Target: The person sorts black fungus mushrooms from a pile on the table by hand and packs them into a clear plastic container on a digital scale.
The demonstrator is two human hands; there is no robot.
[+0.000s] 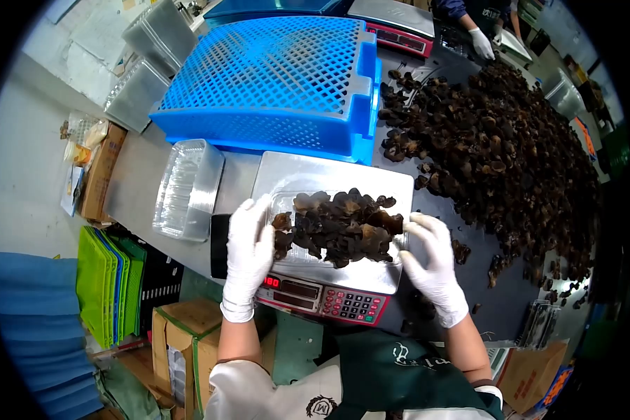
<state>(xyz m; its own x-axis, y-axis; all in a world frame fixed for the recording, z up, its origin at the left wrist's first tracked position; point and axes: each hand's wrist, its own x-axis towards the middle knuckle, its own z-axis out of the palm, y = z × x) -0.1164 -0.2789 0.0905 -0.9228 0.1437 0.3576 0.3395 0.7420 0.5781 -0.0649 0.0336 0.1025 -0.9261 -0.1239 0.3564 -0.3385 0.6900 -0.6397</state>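
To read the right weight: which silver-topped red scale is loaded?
The near scale, between white-gloved left hand and right hand, bearing a clear plastic tray of brown pieces; the far scale bears none.

Dark brown, ruffled, fungus-like pieces (343,227) lay in a loose heap across a clear plastic tray (283,203), which sat open and flat near the frame's centre.

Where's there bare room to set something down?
The table is bare between the cardboard box and clear trays; nearly so beyond the right hand, with stray pieces. The dark pile and loaded scale are crowded.
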